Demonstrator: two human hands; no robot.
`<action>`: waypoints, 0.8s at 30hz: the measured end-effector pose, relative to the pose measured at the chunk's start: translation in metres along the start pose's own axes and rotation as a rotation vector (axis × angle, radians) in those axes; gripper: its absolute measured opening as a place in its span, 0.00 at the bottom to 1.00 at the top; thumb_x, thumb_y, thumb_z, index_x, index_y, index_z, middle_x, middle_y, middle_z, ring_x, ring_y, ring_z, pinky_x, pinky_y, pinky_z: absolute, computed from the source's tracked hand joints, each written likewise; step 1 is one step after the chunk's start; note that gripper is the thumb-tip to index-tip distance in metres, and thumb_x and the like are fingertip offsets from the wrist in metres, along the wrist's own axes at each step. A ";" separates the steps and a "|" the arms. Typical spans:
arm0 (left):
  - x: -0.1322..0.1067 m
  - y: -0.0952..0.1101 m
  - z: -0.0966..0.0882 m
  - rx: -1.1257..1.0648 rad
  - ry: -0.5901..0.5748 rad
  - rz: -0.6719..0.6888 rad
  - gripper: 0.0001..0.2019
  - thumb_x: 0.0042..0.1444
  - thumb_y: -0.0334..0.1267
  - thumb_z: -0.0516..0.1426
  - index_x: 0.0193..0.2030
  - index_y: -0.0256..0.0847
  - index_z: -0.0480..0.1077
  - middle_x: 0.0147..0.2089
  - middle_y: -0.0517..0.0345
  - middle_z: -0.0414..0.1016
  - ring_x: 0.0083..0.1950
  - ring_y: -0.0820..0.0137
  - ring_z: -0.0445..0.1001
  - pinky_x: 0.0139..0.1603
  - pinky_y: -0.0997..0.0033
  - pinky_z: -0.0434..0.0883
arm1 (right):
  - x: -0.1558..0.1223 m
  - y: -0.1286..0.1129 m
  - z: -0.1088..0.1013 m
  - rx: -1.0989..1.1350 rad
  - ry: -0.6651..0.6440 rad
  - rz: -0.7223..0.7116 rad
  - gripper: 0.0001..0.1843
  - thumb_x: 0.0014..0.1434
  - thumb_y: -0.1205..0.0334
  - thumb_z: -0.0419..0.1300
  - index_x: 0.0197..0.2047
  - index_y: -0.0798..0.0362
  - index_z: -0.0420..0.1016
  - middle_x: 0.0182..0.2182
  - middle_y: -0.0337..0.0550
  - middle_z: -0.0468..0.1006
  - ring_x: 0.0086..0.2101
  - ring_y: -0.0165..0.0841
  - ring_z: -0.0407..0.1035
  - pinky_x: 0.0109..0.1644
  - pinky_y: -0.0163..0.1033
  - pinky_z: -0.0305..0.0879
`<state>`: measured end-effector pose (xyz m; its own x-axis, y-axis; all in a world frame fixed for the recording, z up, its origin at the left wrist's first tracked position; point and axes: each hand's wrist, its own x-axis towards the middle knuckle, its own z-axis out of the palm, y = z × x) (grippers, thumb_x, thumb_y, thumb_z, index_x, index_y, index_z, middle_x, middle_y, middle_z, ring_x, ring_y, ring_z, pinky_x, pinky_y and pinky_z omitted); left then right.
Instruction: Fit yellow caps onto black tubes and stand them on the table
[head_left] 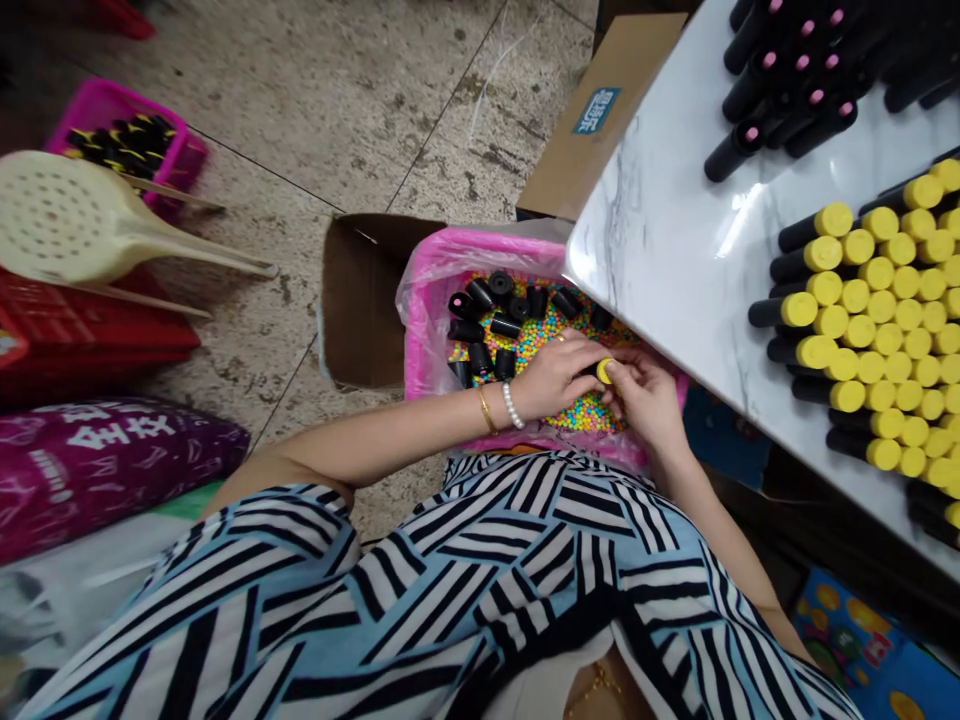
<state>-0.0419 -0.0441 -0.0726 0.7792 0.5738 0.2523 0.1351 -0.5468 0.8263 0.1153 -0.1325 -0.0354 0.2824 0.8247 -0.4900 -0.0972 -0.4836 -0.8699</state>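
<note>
A short black tube with a yellow cap [601,372] is held over a pink plastic basket [439,300], between the two hands. The left hand [555,375] is clenched around the black body of the tube, while the right hand [645,400] is closed on the yellow end, with its fingertips [619,368] set against the cap. Both grips are grasping the same piece. A gold bangle [486,410] and a pearl bracelet [512,405] are worn on the left wrist, and the sleeves and front of a blue, black and white striped garment [375,570] fill the lower part of the view.

The basket is lined with a clear plastic bag [424,285] and holds small multicoloured beads [544,335], on which loose black tube bodies [480,330] lie just beside the left hand. To the right, a white marble-patterned counter [660,220] carries tight rows of black tubes with yellow caps [862,300] and, farther along, black tubes with pink tips [795,90]. An open cardboard box [360,300] stands on the tiled floor [300,130] beside the basket. Farther left are a pink crate of black-and-yellow pieces [124,140], a cream perforated skimmer [75,215], a red crate [82,335] and a purple sack [97,475].
</note>
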 end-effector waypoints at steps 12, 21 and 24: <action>0.099 0.054 -0.052 -0.162 0.116 0.018 0.09 0.60 0.33 0.62 0.47 0.40 0.78 0.43 0.54 0.82 0.45 0.68 0.80 0.50 0.64 0.75 | 0.011 -0.115 -0.029 -0.183 0.154 -0.325 0.14 0.59 0.51 0.69 0.42 0.49 0.76 0.15 0.27 0.62 0.15 0.23 0.52 0.17 0.30 0.48; 0.107 0.057 -0.046 -0.969 -0.055 -0.459 0.09 0.68 0.40 0.57 0.44 0.34 0.71 0.38 0.51 0.80 0.34 0.73 0.82 0.30 0.77 0.78 | 0.024 -0.110 -0.026 -0.130 0.110 -0.316 0.15 0.63 0.48 0.65 0.48 0.47 0.77 0.18 0.29 0.63 0.15 0.23 0.53 0.16 0.30 0.49; 0.108 0.060 -0.040 -0.964 0.034 -0.420 0.07 0.69 0.40 0.56 0.45 0.38 0.67 0.35 0.58 0.77 0.31 0.77 0.80 0.33 0.78 0.78 | 0.018 -0.114 -0.020 -0.178 0.131 -0.341 0.18 0.65 0.47 0.62 0.54 0.46 0.77 0.22 0.34 0.69 0.19 0.26 0.61 0.19 0.31 0.58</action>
<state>0.0261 0.0092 0.0242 0.7627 0.6302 -0.1454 -0.1656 0.4076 0.8980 0.1508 -0.0684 0.0562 0.3899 0.9080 -0.1536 0.1863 -0.2411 -0.9524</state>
